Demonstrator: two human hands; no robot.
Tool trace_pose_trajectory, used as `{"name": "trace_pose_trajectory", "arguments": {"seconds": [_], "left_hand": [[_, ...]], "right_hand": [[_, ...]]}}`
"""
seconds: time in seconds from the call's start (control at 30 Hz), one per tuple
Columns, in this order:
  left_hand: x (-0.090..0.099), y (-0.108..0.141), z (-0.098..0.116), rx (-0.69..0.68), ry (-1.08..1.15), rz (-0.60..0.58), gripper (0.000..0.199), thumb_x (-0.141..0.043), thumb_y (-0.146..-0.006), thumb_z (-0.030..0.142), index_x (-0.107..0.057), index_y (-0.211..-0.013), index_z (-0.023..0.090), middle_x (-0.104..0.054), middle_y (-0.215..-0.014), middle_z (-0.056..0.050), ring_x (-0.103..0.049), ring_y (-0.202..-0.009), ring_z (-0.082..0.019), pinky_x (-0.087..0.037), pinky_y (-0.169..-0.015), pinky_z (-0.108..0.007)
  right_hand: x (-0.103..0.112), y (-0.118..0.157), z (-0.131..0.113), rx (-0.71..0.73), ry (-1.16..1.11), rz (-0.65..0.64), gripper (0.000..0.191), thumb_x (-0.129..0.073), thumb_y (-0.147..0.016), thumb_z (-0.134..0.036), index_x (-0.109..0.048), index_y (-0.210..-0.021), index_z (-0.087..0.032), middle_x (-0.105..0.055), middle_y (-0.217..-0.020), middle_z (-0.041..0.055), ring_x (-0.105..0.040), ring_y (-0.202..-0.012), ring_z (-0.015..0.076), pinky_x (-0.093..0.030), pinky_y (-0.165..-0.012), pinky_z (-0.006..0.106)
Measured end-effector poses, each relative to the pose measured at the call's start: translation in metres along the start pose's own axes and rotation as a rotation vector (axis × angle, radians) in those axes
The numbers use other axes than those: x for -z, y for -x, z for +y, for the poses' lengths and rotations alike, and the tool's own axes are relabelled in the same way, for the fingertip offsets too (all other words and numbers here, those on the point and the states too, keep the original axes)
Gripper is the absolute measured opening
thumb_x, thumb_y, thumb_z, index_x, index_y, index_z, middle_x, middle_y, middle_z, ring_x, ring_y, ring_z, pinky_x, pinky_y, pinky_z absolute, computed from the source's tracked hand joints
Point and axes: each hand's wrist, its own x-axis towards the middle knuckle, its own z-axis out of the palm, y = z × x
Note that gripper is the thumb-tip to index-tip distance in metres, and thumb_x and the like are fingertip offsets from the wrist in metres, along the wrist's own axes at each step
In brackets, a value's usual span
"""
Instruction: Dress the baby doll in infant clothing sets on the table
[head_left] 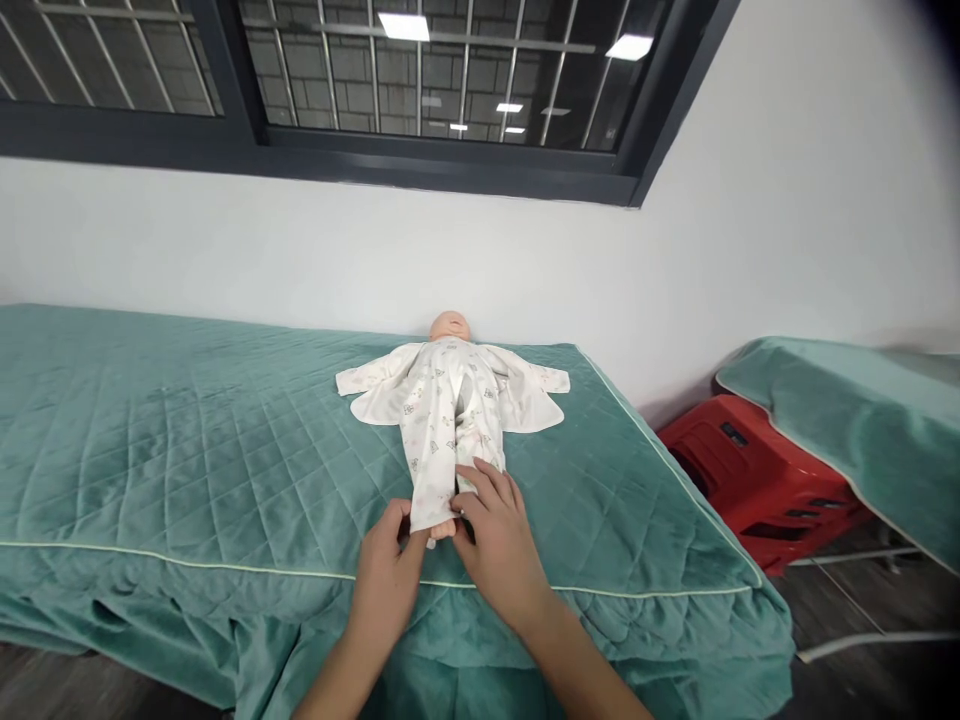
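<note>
A baby doll [450,325] lies on its back on the green quilted bed cover [300,450], its head toward the wall. White printed baby clothes [431,430] cover its body and legs, with the top's sides and sleeves spread out left and right. My left hand [390,560] pinches the left edge of the trouser leg's hem. On the other side of that hem, my right hand [495,535] grips the cloth between thumb and fingers. A bare doll foot [442,530] pokes out below the hem between my hands. The other foot is hidden.
A barred window [450,90] with a dark frame is above the white wall [300,240]. Red plastic stools [750,470] stand right of the bed, beside another green-covered surface [847,400]. The bed's piped front edge runs under my wrists.
</note>
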Motion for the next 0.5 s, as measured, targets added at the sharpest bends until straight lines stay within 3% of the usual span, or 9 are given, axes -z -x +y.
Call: {"name": "trace_pose_trajectory", "arguments": {"seconds": [0.2,0.33,0.4,0.5], "left_hand": [[0.004,0.008,-0.006,0.002,-0.041,0.048,0.030,-0.052,-0.092,0.048,-0.061,-0.096,0.020,-0.069,-0.089,-0.003,-0.060,-0.080,-0.020,-0.045,-0.073,-0.031],[0.002,0.016,-0.015,-0.036,-0.163,0.080,0.021,-0.050,-0.093,0.039,-0.059,-0.097,0.020,-0.066,-0.087,-0.003,-0.061,-0.077,-0.020,-0.048,-0.071,-0.033],[0.002,0.018,-0.015,-0.141,-0.230,0.141,0.018,-0.049,-0.093,0.030,-0.057,-0.106,0.019,-0.065,-0.101,-0.007,-0.062,-0.091,-0.022,-0.051,-0.080,-0.036],[0.000,0.018,-0.007,-0.358,-0.335,0.184,0.030,-0.047,-0.093,0.021,-0.052,-0.123,0.020,-0.056,-0.126,-0.012,-0.055,-0.117,-0.025,-0.049,-0.097,-0.042]], "right_hand": [[0.029,-0.004,-0.012,0.112,-0.013,0.130,0.016,-0.056,-0.083,-0.007,-0.060,-0.089,-0.022,-0.063,-0.128,0.0065,-0.044,-0.134,0.0292,-0.029,-0.115,0.060],[0.035,0.005,-0.017,0.136,-0.016,0.050,0.019,-0.053,-0.087,-0.008,-0.061,-0.096,-0.023,-0.061,-0.132,0.0060,-0.044,-0.136,0.0275,-0.025,-0.117,0.059],[0.029,0.013,-0.008,0.073,-0.127,0.020,0.019,-0.051,-0.090,-0.010,-0.061,-0.098,-0.023,-0.060,-0.132,0.0063,-0.047,-0.133,0.0260,-0.033,-0.115,0.055],[0.017,0.023,0.016,-0.171,-0.422,0.136,0.016,-0.049,-0.094,-0.020,-0.060,-0.105,-0.024,-0.061,-0.127,0.0079,-0.057,-0.122,0.0232,-0.048,-0.103,0.045]]}}
